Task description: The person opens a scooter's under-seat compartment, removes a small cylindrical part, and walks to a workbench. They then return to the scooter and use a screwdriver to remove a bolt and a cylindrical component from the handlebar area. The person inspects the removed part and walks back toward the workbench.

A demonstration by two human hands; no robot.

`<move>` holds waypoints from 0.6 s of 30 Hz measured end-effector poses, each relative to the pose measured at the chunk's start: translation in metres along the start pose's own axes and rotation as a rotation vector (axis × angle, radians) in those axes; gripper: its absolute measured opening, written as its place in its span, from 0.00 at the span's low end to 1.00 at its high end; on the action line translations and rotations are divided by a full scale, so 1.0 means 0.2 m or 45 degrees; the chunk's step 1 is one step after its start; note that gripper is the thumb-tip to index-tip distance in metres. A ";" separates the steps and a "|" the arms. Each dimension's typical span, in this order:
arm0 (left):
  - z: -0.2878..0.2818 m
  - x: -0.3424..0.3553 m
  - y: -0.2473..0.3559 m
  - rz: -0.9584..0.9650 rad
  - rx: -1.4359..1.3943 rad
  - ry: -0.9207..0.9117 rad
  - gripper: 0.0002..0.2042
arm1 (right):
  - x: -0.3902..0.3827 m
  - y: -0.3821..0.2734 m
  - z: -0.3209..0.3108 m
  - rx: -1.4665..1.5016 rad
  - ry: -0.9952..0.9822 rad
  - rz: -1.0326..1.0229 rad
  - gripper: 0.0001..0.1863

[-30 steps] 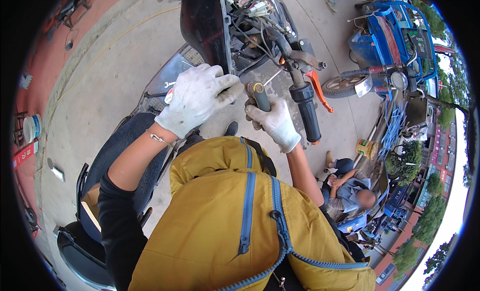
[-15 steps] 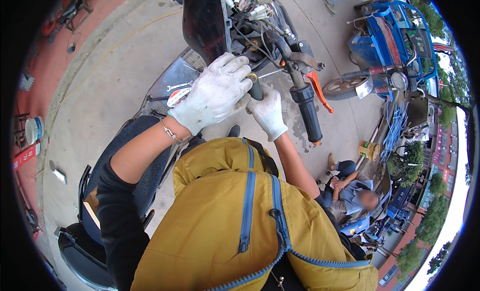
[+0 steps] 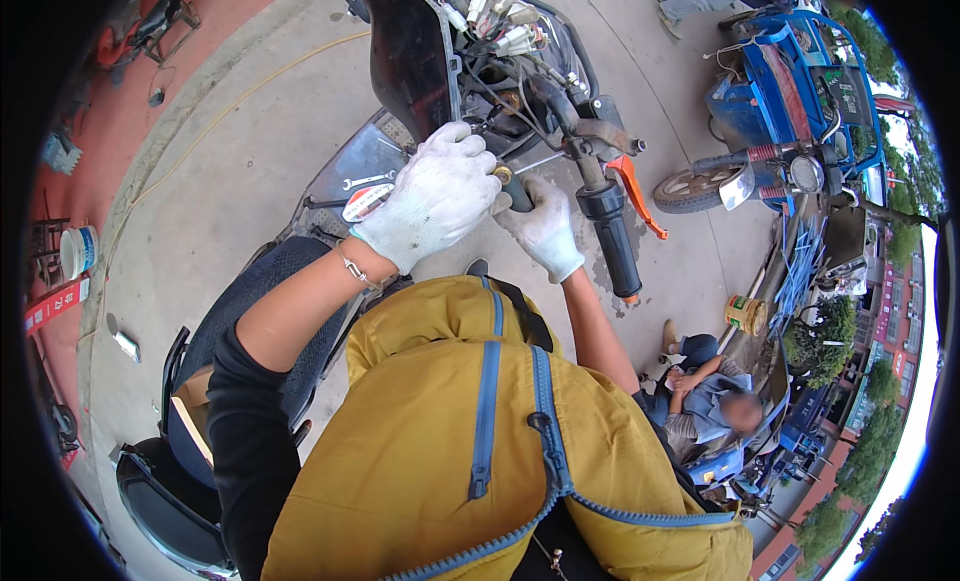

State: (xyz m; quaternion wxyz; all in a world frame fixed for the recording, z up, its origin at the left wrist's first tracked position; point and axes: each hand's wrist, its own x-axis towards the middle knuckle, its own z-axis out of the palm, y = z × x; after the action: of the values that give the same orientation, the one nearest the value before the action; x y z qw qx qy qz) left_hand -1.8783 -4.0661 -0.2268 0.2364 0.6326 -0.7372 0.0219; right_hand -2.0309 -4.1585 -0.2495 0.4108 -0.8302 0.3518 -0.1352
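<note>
My left hand [image 3: 435,196], in a white glove, is above the scooter's footboard [image 3: 340,166], its fingers curled at the cylinder's brass-coloured end; what they grip is hidden. My right hand [image 3: 543,226], also gloved, grips a dark grey-green cylinder [image 3: 517,191]. A thin silver rod [image 3: 535,161] shows behind it. Just right of my hands are a black handlebar grip [image 3: 615,241] and an orange lever [image 3: 635,196]. Above them are a glossy dark panel [image 3: 405,51] and exposed wiring with white connectors [image 3: 510,36]. A wrench [image 3: 370,179] lies on the footboard.
A scooter seat [image 3: 240,351] is at my left. A blue three-wheeler [image 3: 770,101] stands at upper right, near a standing person's legs [image 3: 690,6]. A seated person [image 3: 700,401] is at lower right, beside a yellow bucket [image 3: 745,314]. A white bucket [image 3: 78,251] stands at far left.
My left hand has moved rightward over the cylinder's end, covering more of it. My right hand stays on the cylinder. The view has shifted slightly.
</note>
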 end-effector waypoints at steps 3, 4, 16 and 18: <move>0.00 -0.01 0.00 -0.026 -0.037 0.046 0.12 | 0.00 -0.04 -0.03 0.088 -0.081 0.085 0.17; 0.00 -0.01 0.00 -0.029 -0.067 0.068 0.12 | -0.01 -0.05 -0.06 0.170 -0.169 0.207 0.16; 0.00 0.01 0.01 -0.099 -0.161 0.057 0.11 | 0.00 -0.03 -0.08 0.133 -0.279 0.276 0.15; 0.00 0.00 0.00 -0.104 -0.273 0.040 0.11 | -0.01 -0.07 -0.11 0.196 -0.335 0.378 0.15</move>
State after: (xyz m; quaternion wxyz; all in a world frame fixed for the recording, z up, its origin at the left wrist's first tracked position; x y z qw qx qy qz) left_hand -1.8773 -4.0663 -0.2265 0.3149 0.6328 -0.7051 -0.0567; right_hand -2.0374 -4.1641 -0.2258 0.5309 -0.7459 0.4020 0.0099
